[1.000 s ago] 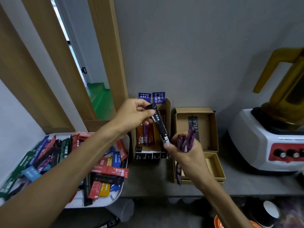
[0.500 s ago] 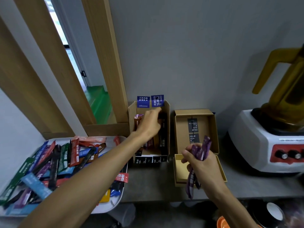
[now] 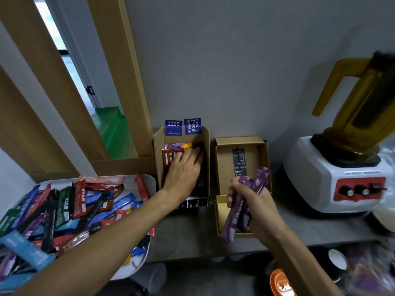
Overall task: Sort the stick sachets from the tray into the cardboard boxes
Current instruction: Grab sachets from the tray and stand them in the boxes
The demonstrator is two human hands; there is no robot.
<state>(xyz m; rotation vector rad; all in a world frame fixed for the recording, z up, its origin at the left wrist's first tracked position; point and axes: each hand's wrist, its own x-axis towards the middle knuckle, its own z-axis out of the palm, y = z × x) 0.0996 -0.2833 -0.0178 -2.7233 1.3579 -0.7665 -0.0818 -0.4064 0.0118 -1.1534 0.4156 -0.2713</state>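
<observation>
A white tray (image 3: 150,180) at the left holds a heap of several stick sachets (image 3: 74,210) in red, blue, black, green and purple. My left hand (image 3: 183,170) reaches into the left cardboard box (image 3: 158,146), its straight fingers resting on the upright sachets (image 3: 171,152) packed there. A black sachet (image 3: 202,178) lies along the box's right wall beside my fingers. My right hand (image 3: 254,204) grips a bundle of purple sachets (image 3: 259,178) over the right cardboard box (image 3: 221,212), whose lid stands open behind.
A white blender with red control panel and amber jug (image 3: 342,178) stands at the right on the grey counter (image 3: 188,236). Cups (image 3: 337,259) and an orange object (image 3: 280,283) sit below the counter's front edge. A wooden frame rises at the left.
My left hand carried the black sachet from mid-air into the left box and now lies flat on the sachets there. My right hand kept the purple bundle and moved slightly right.
</observation>
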